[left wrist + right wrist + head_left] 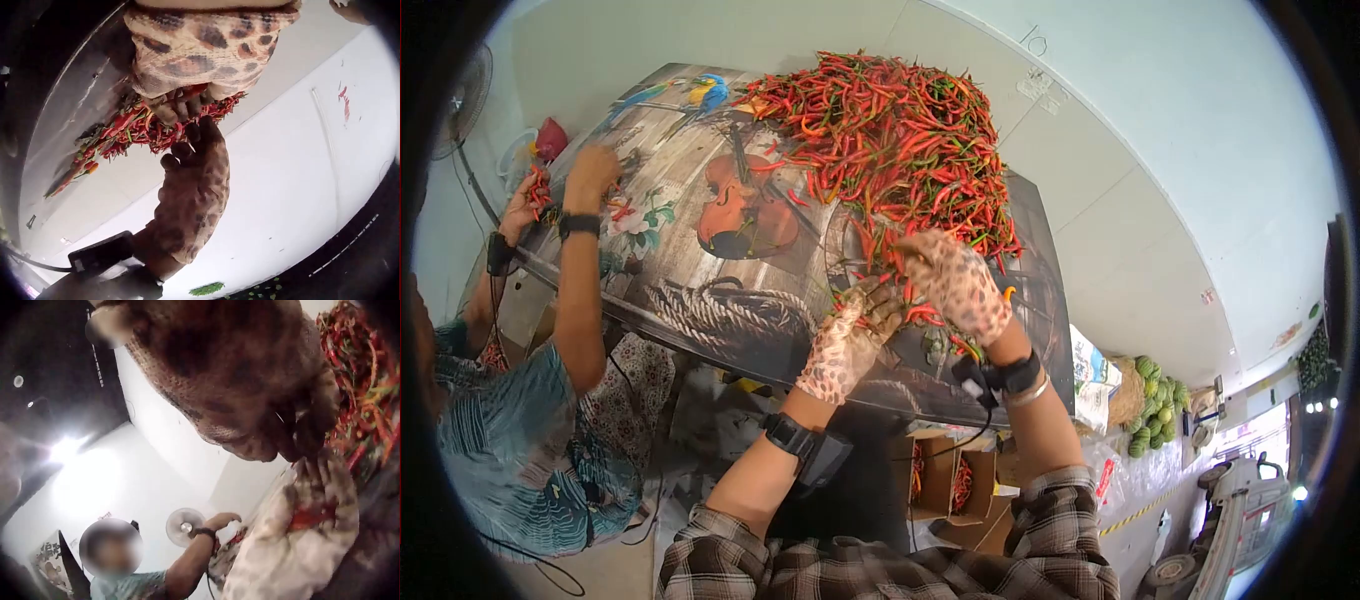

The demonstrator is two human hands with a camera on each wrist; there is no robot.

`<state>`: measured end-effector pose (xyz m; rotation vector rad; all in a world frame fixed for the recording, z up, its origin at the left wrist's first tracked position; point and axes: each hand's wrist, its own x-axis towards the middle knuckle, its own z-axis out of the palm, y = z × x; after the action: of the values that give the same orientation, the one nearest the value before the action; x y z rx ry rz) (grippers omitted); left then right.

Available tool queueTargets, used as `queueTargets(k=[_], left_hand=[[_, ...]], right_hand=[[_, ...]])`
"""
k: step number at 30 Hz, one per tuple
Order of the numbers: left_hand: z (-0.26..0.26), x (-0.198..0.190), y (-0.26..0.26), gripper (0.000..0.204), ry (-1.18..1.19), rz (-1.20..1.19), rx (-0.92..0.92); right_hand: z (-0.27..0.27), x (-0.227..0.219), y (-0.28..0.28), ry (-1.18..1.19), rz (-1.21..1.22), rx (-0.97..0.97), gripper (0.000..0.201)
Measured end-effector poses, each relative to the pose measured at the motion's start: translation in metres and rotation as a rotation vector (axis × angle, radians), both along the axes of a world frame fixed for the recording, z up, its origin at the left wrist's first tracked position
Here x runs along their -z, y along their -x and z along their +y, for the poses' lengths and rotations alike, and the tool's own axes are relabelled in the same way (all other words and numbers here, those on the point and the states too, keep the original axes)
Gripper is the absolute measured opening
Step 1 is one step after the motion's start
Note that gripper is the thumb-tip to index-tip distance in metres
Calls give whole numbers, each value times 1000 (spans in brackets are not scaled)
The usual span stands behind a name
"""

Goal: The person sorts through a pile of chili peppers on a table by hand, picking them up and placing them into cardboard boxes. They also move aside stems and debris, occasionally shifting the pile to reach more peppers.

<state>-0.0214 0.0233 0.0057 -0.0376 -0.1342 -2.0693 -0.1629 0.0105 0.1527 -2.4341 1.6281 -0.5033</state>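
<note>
A big heap of red and green chili peppers (890,130) covers the far side of the printed table (670,170). My left hand (845,345), in a leopard-print glove with soiled fingers, is turned palm up near the front edge. Its fingers curl round a few red chilies (312,515) lying in the palm. Just above it, at the heap's near edge, my gloved right hand (950,280) reaches in with bent fingers, its fingertips close to the left hand's. In the right wrist view its fingers (294,434) are dark, and I cannot tell whether they pinch a chili.
At the left, another person (540,430) holds red chilies (538,188) over the table. Cardboard boxes (960,485) with chilies stand below the front edge. Watermelons (1155,400) lie on the floor at the right, beyond a white sack (1092,380). A fan (465,100) stands at the far left.
</note>
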Motion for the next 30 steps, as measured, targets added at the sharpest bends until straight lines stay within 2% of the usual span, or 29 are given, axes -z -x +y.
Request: queueTargets(k=[3, 5, 6, 9, 15, 17, 19, 21, 22, 27, 29, 30], left_hand=[[-1, 5, 0, 34, -12, -1, 24], [-2, 6, -2, 33, -23, -1, 31], [-1, 4, -3, 32, -9, 19, 35], [2, -2, -4, 31, -22, 12, 28], [1, -1, -2, 30, -15, 29, 80], [1, 2, -1, 29, -8, 52, 64], [3, -2, -2, 29, -18, 30, 56], [4, -2, -3, 29, -30, 4, 46], [3, -1, -3, 30, -16, -4, 42], [3, -2, -3, 30, -11, -8, 40], [4, -4, -4, 31, -26, -46, 40], [4, -4, -5, 31, -17, -50, 48]], right_hand=[[-29, 27, 15, 99, 20, -95, 41], [-45, 52, 18, 114, 306, -91, 50], [-46, 56, 17, 24, 351, -82, 54], [-33, 62, 18, 30, 349, -98, 58], [2, 51, 32, -76, 375, -103, 47], [2, 37, 45, -155, 196, -174, 38], [-11, 26, 43, -117, 149, -182, 30], [-23, 5, 31, -297, -76, 47, 28], [-32, 8, 28, -159, -3, 85, 29], [-84, 33, 4, -140, 96, 91, 33], [-100, 51, -1, -165, 268, 136, 36], [-104, 57, -6, -98, 308, 96, 38]])
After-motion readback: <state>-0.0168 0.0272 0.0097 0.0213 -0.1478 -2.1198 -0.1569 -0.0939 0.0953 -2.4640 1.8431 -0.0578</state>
